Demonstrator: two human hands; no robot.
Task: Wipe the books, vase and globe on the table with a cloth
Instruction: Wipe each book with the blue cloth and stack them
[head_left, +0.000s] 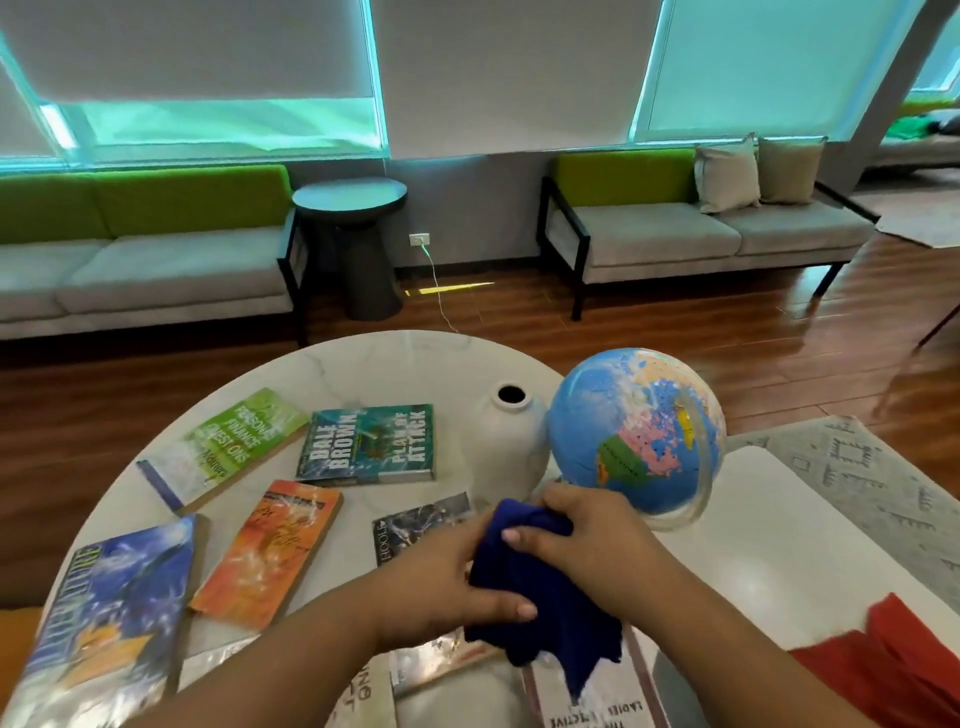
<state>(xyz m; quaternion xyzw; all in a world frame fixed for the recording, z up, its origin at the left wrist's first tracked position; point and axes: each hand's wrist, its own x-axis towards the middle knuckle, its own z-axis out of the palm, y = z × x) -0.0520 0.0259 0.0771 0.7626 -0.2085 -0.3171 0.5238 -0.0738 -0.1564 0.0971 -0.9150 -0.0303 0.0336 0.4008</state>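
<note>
Both my hands grip a dark blue cloth (545, 613) above the near part of the white marble table (395, 364). My left hand (447, 587) clasps its left side, and my right hand (587, 540) bunches its top. Under them lies a dark book (415, 525), partly hidden. A blue globe (634, 431) on a clear stand rises just beyond my right hand. Left of the globe is a white vase (511, 431). Several books lie flat: a green one (228, 447), a teal one (369, 441), an orange one (270, 551) and a blue one (109, 613).
More books or magazines (587, 712) lie at the near table edge under my arms. A second white tabletop (779, 545) adjoins on the right. Beyond are sofas (701, 234), a round dark side table (353, 244), a patterned rug (857, 467) and wooden floor.
</note>
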